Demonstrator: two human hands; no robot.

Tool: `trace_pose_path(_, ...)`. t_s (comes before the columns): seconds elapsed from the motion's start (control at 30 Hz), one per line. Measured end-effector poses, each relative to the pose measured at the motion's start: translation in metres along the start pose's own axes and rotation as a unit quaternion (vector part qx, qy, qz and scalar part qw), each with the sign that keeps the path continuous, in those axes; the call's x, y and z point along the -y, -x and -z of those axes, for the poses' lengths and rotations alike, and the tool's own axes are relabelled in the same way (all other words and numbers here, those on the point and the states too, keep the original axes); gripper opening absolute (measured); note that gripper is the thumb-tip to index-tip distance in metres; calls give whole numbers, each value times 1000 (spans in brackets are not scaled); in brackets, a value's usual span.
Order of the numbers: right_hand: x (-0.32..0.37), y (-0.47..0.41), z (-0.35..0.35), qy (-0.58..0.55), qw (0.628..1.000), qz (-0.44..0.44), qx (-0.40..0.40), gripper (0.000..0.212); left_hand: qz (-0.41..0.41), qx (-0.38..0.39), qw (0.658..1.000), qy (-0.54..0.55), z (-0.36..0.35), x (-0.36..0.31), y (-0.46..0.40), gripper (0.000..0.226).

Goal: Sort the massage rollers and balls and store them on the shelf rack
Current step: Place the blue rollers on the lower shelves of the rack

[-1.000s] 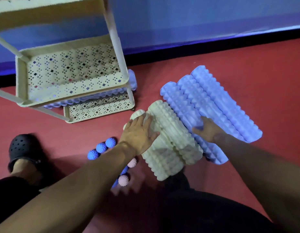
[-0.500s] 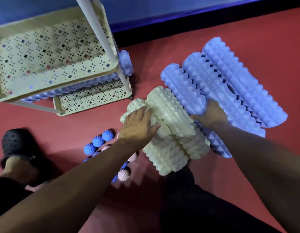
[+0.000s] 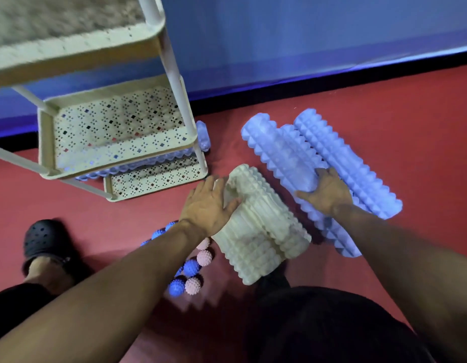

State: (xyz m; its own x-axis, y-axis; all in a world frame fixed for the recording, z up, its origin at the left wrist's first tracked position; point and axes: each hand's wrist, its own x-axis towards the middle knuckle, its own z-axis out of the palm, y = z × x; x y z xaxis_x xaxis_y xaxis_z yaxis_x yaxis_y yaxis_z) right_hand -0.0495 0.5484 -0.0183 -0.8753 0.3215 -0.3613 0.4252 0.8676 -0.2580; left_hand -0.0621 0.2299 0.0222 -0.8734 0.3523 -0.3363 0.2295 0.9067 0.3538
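Your left hand (image 3: 206, 203) lies flat on two cream rollers (image 3: 263, 226); your right hand (image 3: 325, 191) curls over one of three blue rollers (image 3: 292, 158), all on red floor (image 3: 384, 113) beside the rack (image 3: 117, 142), open floor rightward. Spiky balls (image 3: 193, 267) cluster under your left forearm, count unclear.

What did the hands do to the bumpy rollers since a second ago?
The right hand slid up from the blue pile's near end and now wraps around the leftmost blue roller. The left hand stayed flat on the white rollers. The spiky balls and the shelf rack stayed put; only the camera moved.
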Motion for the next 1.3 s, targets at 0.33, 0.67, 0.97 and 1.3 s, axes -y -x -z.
trace_pose_path(0.33,107,81,165,-304,940,70,-137,46,-33,-131,990,36,150,-42,61,72)
trace_pose_path(0.67,237,229,216,-654,753,67,-26,48,-53,-166,984,46,265,-64,188,83)
trace_pose_path(0.97,289,339,204,-747,644,94,137,46,-5,-232,969,-80,308,-27,295,103)
trace_pose_path(1.3,281,378,238,-188,912,284,-227,46,39,-270,940,-205,334,35,374,106)
